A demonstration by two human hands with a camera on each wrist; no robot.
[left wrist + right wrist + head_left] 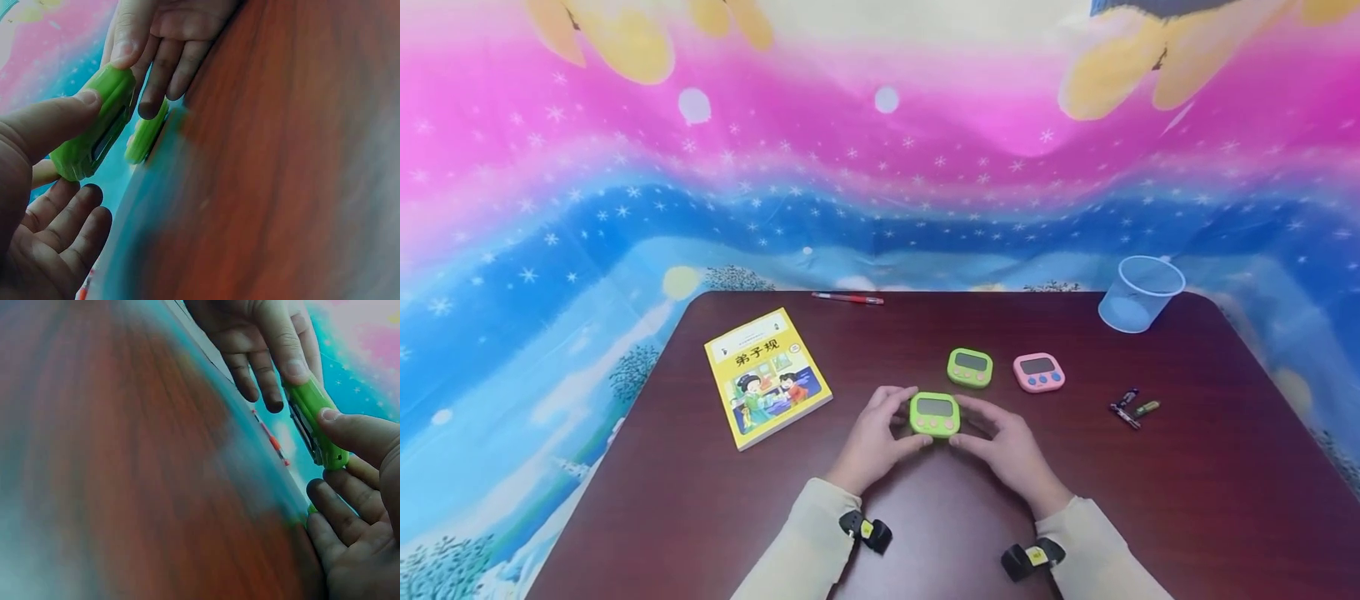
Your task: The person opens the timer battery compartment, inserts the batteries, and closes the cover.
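We hold the near green timer (pixel 935 414) in both hands.
Left hand (pixel 874 440) and right hand (pixel 1006 447) pinch its sides above the tabletop (pixel 925 517); next we likely need a steady grip to turn it.

Two lime-green timers (pixel 935 414) (pixel 970 367), a pink timer (pixel 1038 372), a yellow book (pixel 767 377), a dark red-brown table (pixel 1187 500).

1. Left hand (pixel 874 442) reaches in from its sleeve, thumb and fingertips pinching.
2. Right hand (pixel 1009 450) mirrors it, thumb and fingers curled, both forearms angled inward.
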